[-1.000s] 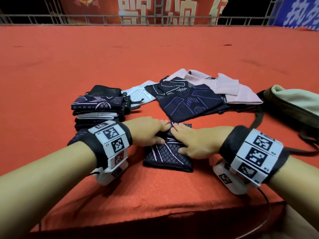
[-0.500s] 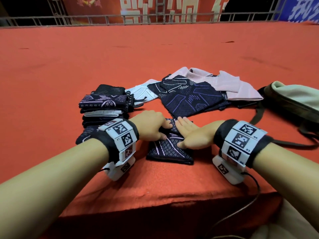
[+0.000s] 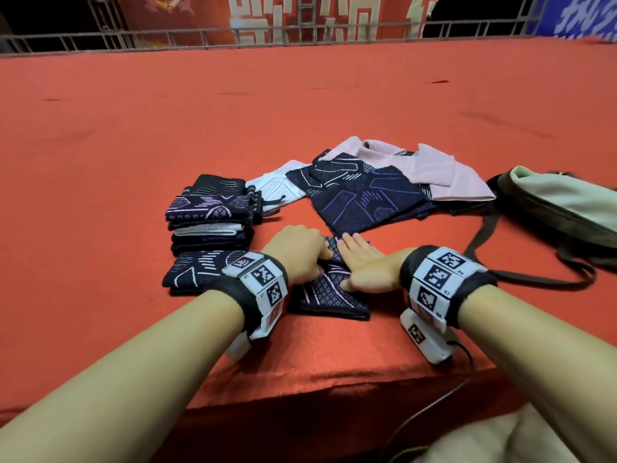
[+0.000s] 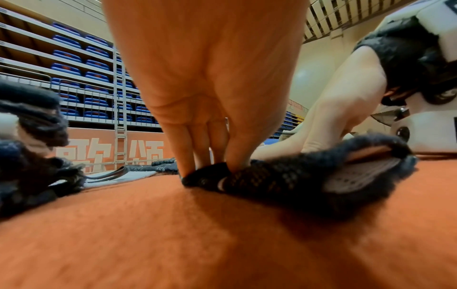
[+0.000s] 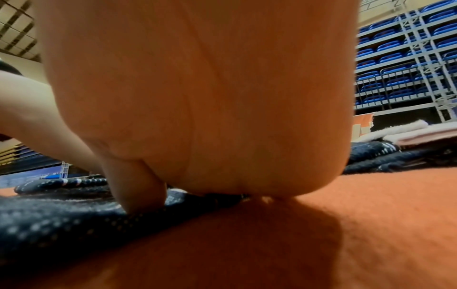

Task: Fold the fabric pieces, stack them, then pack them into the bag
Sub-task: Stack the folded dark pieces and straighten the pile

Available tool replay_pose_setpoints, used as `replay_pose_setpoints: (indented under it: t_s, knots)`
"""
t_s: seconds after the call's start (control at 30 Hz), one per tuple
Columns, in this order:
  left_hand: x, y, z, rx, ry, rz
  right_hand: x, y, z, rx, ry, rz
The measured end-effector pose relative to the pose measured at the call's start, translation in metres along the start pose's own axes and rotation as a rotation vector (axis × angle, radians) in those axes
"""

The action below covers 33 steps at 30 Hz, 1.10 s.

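Fabric piece (image 3: 329, 292) mid-fold: left hand (image 3: 297, 253) pinching its corner, right hand (image 3: 364, 267) pressing flat. Folded stack (image 3: 210, 218) done. Loose pieces (image 3: 367, 198) unfolded, bag (image 3: 561, 202) unpacked.

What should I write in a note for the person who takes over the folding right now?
Left hand: fingers pinch the dark patterned piece at its far edge.
Right hand: flat, pressing the same piece.
Done: folded stack to the left, one folded piece in front of it.
Left: finish this fold; fold the dark, white and pink pieces; stack; pack into the green bag on the right.
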<state>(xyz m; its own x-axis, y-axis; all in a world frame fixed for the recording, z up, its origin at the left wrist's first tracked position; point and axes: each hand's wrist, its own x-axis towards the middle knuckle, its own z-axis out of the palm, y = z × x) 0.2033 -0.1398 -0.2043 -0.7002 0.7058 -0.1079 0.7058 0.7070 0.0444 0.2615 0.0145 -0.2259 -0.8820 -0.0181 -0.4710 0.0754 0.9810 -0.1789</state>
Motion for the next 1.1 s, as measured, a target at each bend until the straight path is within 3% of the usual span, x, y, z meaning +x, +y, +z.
replay_pose_setpoints:
  t_s: [0.33, 0.47, 0.53, 0.73, 0.93, 1.1]
  knots:
    - [0.003, -0.008, 0.006, -0.082, 0.043, -0.001, -0.022, 0.001, -0.006, -0.075, -0.069, -0.079]
    - [0.006, -0.012, 0.005, -0.069, -0.133, 0.117, -0.025, 0.002, -0.007, -0.086, -0.091, -0.097]
    - [0.009, -0.017, 0.008, -0.08, -0.183, 0.112, -0.027, 0.002, -0.008, -0.092, -0.107, -0.098]
    - [0.008, -0.019, 0.01, -0.098, -0.094, 0.039, -0.028, 0.004, -0.009, -0.06, -0.109, -0.131]
    - [0.005, -0.016, 0.016, -0.092, -0.11, 0.034, -0.033, 0.004, -0.006, -0.043, -0.052, -0.121]
    - [0.0, -0.018, 0.017, -0.277, -0.135, 0.052, -0.03, 0.007, -0.007, -0.063, -0.105, -0.098]
